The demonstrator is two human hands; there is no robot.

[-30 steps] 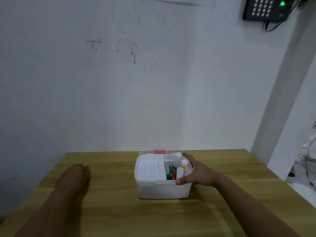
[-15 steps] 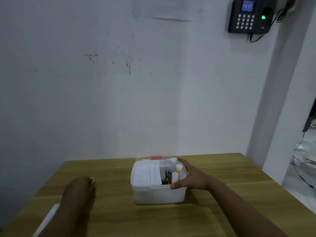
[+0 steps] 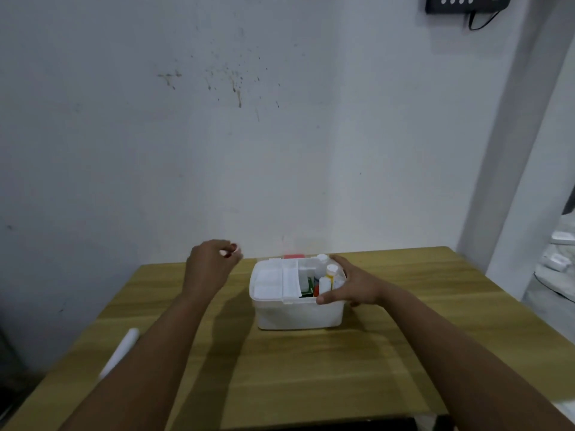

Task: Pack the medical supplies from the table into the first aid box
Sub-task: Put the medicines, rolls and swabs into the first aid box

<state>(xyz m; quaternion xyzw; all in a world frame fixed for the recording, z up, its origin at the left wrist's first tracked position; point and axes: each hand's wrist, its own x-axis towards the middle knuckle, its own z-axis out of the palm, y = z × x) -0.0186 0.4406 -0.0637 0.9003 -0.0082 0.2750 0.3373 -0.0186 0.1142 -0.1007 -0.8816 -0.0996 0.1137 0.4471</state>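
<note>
The white first aid box (image 3: 298,315) stands open in the middle of the wooden table (image 3: 311,368). A white tray insert (image 3: 272,281) fills its left half. White bottles (image 3: 329,272) and small green and red items stand in its right half. My right hand (image 3: 354,286) grips the box's right wall, thumb on the front rim and fingers over the far rim beside the bottles. My left hand (image 3: 211,267) hovers above the table, left of the box and apart from it, with its fingers curled in. I see nothing clearly held in it.
A long white object (image 3: 119,353), blurred, lies near the table's left edge beside my left forearm. Something red (image 3: 294,257) shows just behind the box. The wall rises right behind the table, and the table's right edge drops off to a floor area.
My left hand has lifted off the table and moved up and right toward the box. My right hand has kept its hold on the box's right side. The view shifted.
</note>
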